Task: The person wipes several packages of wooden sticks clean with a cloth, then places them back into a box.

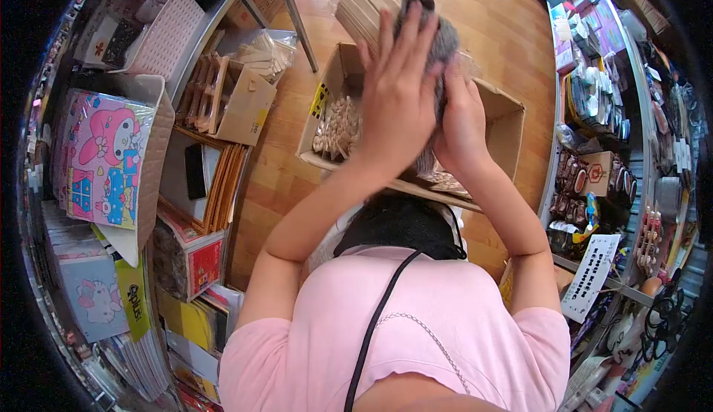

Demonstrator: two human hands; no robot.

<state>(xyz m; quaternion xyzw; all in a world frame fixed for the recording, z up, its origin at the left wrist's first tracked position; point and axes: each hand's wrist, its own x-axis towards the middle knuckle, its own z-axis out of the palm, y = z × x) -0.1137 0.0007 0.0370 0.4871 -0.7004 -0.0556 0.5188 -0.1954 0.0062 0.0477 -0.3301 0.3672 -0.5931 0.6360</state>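
Both of my hands are raised in front of me over a cardboard box. A dark grey fuzzy cloth (442,44) is bunched between them, its lower end hanging toward the box. My left hand (401,89) presses on the cloth from the left, its fingers reaching up over it. On the other side my right hand (462,126) is closed against the cloth, with part of its fingers hidden. Behind the left fingertips shows a clear-wrapped pack of flat pale wooden sticks (364,3). The open cardboard box (505,111) below contains bundled small wooden pieces (338,130).
To the left, a shelf holds pink cartoon-printed packs (111,159), a white basket (167,29), a small box of wooden items (245,107) and a black phone (195,170). Crowded shelves with a printed sign (590,277) line the right. Wooden flooring (490,11) lies between.
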